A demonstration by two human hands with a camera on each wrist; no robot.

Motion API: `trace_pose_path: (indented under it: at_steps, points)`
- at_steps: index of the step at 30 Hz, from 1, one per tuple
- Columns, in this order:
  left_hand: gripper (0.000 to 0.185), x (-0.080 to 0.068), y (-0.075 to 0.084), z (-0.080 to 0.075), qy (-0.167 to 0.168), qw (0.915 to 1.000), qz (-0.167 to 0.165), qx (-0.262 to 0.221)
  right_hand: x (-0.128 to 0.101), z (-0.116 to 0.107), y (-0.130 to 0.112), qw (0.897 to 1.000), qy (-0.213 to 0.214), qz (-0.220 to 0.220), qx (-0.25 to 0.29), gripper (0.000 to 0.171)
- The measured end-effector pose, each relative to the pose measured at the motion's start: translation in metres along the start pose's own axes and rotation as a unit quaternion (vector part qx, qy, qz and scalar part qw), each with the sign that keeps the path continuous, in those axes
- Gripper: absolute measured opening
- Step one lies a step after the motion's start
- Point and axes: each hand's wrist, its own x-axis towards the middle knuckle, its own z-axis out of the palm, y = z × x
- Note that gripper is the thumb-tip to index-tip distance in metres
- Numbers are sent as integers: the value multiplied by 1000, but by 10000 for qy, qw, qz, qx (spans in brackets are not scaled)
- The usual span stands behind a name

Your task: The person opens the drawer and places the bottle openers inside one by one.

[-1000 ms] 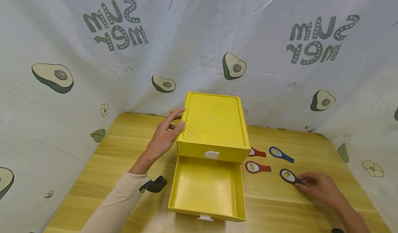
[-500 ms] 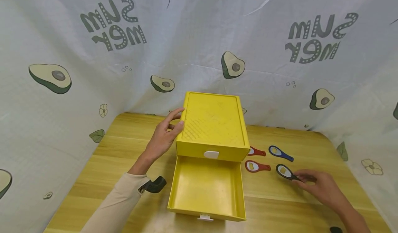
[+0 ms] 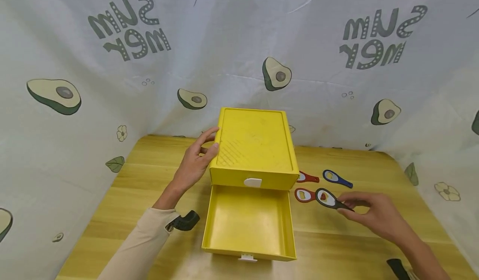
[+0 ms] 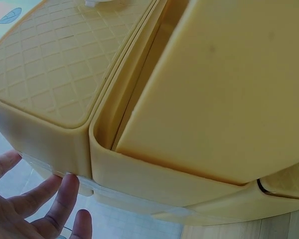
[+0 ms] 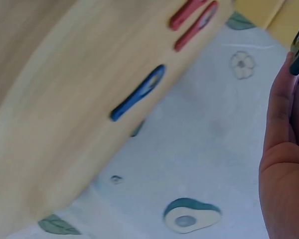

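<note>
From the head view, the right hand (image 3: 378, 217) pinches a black opener (image 3: 329, 199) by its thin handle and holds it just off the bench (image 3: 149, 176), its round head over the red opener (image 3: 305, 195) and just right of the open drawer (image 3: 248, 224). It looks a light, stiff little thing, flat plastic with a metal insert, so a fingertip pinch on the handle is enough; the smooth handle might twist between the fingers, so I would take it near the head for better control. The left hand (image 3: 194, 165) lies with loosely bent fingers against the left side of the yellow box (image 3: 254, 147), thumb on the top edge, steadying it. A second red opener (image 3: 307, 177) and a blue opener (image 3: 337, 178) lie further back, near the box. In the left wrist view the fingertips (image 4: 65, 191) touch the box's lower edge (image 4: 139, 174), holding nothing. The right wrist view is tilted and blurred: the palm (image 5: 286, 164) shows at the right with a dark sliver at its top, probably the black opener, while the blue opener (image 5: 138, 93) lies on the bench.
</note>
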Motion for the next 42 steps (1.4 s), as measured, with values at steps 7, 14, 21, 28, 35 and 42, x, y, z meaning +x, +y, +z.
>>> trace_pose_path:
  at_steps: [7,14,21,28,35,42]
  points:
    - [48,1,-1,1,5,10000,-6,-71,0,-2,-36,9994,24,-320,125,28]
    - [49,0,0,-1,42,10000,-31,21,3,3,-71,9955,-85,-934,122,35]
    - [48,-1,1,-1,40,10000,25,-15,11,15,-97,9871,-329,-1503,441,31]
    - [48,-1,0,-1,17,10000,24,-53,24,28,-117,9782,-879,-1789,589,22]
    - [49,-1,1,-2,3,10000,22,-45,41,37,-142,9731,-1473,-1666,599,15]
    - [49,-1,1,-2,23,10000,-31,-28,51,51,-166,9692,-1907,-1416,647,14]
